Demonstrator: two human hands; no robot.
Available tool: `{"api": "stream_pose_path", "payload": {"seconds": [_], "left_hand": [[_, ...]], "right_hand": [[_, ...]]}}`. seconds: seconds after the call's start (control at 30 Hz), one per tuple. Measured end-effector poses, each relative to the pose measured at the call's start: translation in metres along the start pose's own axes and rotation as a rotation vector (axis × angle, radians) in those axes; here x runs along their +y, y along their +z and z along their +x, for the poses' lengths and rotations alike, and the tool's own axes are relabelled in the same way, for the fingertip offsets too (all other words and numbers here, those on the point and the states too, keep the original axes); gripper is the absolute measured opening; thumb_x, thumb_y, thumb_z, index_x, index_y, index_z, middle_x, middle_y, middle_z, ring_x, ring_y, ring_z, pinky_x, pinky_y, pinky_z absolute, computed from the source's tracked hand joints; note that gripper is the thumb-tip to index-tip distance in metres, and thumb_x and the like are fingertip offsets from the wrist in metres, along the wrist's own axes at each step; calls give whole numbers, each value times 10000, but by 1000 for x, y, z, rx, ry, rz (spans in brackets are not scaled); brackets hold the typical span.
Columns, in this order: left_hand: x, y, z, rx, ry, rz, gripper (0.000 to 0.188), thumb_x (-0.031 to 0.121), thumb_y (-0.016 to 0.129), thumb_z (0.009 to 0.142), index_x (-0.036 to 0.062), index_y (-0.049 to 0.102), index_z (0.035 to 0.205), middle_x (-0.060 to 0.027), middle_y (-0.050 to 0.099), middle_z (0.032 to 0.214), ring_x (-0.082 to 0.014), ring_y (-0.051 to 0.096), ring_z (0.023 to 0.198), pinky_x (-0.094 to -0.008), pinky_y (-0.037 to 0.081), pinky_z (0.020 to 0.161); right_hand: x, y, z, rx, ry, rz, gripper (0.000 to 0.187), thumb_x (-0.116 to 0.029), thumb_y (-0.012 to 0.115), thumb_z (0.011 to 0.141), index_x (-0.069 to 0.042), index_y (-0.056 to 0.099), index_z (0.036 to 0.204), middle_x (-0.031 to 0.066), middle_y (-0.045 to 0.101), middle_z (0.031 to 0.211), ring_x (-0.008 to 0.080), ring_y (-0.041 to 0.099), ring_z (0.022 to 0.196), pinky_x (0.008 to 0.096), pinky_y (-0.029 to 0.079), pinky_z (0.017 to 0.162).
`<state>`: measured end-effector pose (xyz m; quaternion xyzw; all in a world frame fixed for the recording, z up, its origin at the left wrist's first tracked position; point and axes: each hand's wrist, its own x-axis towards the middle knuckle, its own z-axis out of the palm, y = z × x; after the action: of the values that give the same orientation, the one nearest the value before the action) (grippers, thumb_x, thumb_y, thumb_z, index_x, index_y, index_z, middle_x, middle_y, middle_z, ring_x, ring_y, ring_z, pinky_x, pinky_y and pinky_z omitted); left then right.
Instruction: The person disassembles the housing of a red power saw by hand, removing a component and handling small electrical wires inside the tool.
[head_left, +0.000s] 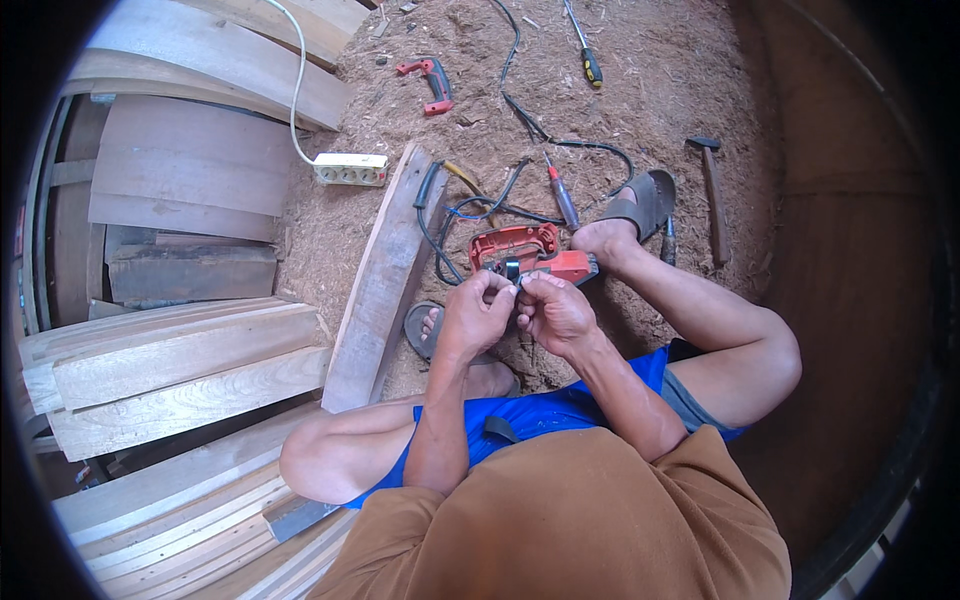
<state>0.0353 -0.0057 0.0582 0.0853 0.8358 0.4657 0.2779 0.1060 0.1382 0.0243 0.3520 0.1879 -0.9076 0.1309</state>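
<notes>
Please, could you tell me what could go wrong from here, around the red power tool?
1. The left hand and right hand meet at the red power tool; a small part, if dropped, could get lost in the sawdust.
2. A screwdriver lies beside the right foot, so shifting that foot might knock it.
3. The black cable lies in loose loops and might catch a foot.

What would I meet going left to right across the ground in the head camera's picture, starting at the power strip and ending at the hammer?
White power strip → red-and-black handle piece → red tool body → sandal on the right foot → hammer.
</notes>
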Motion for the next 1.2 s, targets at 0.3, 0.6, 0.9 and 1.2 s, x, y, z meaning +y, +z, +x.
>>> {"api": "stream_pose_path", "payload": {"seconds": [0.3, 0.6, 0.9, 1.2], "left_hand": [[-23, 6, 22, -24, -280, -501, 282, 330, 629, 1017, 53, 576, 1001, -34, 673, 816, -75, 613, 648, -230, 459, 570], [-43, 15, 24, -15, -358, -771, 384, 299, 791, 922, 68, 562, 1125, -13, 686, 868, -55, 581, 624, -197, 419, 540], [-27, 19, 19, -5, -79, -955, 583, 163, 794, 903, 29, 462, 1363, -97, 688, 1100, -127, 661, 886, -268, 552, 752], [-31, 18, 24, -35, -42, -1031, 555, 147, 761, 926, 7, 448, 1362, -131, 671, 1137, -207, 700, 1009, -354, 597, 907]], "right_hand": [[0, 5, -1, 34, -32, -158, 105, -125, 614, 979, -130, 608, 874, -55, 496, 704, 83, 459, 620, 276, 425, 601], [5, 1, 3, 67, -24, -279, 121, -166, 661, 966, -122, 615, 863, -42, 562, 726, 78, 512, 593, 248, 444, 551], [3, -5, 7, 79, -57, -291, 83, -172, 675, 967, -102, 640, 939, -25, 618, 763, 70, 556, 587, 241, 481, 527], [-31, 7, -12, 117, -34, -498, 225, -260, 614, 1020, -63, 715, 985, -31, 661, 754, 64, 535, 539, 241, 437, 482]]}}
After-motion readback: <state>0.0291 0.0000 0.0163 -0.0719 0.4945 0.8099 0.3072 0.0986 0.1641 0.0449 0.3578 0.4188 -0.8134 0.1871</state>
